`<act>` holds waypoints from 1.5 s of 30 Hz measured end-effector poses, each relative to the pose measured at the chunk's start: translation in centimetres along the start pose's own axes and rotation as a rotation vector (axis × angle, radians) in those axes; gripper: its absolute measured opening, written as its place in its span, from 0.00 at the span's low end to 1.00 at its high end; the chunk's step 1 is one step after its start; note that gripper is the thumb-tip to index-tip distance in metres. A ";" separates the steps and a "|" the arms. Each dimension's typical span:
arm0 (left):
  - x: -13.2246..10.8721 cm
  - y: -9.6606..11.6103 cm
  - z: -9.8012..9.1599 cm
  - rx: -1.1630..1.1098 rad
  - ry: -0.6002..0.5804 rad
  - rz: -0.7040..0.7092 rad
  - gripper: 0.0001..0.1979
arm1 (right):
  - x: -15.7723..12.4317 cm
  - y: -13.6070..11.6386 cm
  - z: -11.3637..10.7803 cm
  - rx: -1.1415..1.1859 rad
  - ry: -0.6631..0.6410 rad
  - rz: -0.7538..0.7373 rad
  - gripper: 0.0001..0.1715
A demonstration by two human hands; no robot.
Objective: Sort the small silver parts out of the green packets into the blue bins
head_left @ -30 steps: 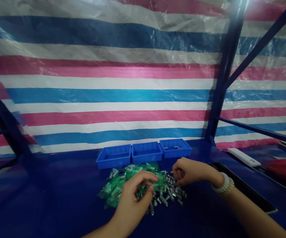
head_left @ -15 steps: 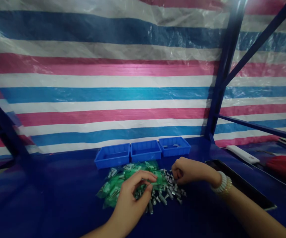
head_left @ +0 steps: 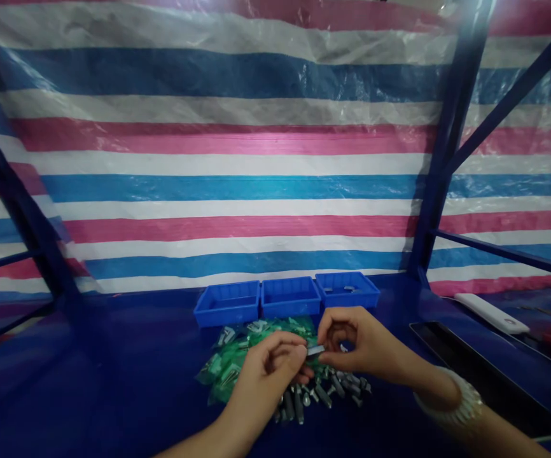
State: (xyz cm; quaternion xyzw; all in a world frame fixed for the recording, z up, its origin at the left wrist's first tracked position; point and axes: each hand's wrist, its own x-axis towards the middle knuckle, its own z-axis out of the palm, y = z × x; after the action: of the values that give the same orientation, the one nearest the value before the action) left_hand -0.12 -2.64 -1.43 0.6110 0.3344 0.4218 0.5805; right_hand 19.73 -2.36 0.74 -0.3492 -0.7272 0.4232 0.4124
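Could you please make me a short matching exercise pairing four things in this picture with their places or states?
1. bracelet
2. metal piece
3. rightmost tray
4. striped sheet

A. behind the row of trays
B. around the right wrist
C. holding a few small parts
D. between left hand and right hand

Pairs: 1-B; 2-D; 3-C; 4-A

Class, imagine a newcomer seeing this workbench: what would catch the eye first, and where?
First, the striped plastic sheet filling the background. Next, low in the middle, the left hand and right hand, with a small metal piece between them. Just beyond, three blue trays stand in a row.
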 end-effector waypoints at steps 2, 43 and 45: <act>0.1 0.1 0.0 -0.049 0.012 -0.073 0.14 | -0.1 -0.1 0.7 -0.002 0.024 -0.008 0.09; -0.8 0.1 0.0 0.425 0.038 0.463 0.12 | -5.3 0.6 -1.5 -0.716 0.234 0.154 0.03; -0.9 0.0 0.0 0.431 0.032 0.457 0.11 | -7.4 1.3 0.3 -0.734 0.246 0.197 0.07</act>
State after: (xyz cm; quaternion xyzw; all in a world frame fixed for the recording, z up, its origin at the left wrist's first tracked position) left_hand -0.48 -3.42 -1.57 0.7727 0.2791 0.4702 0.3225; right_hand 22.72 -8.27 -2.78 -0.5897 -0.7383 0.1277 0.3016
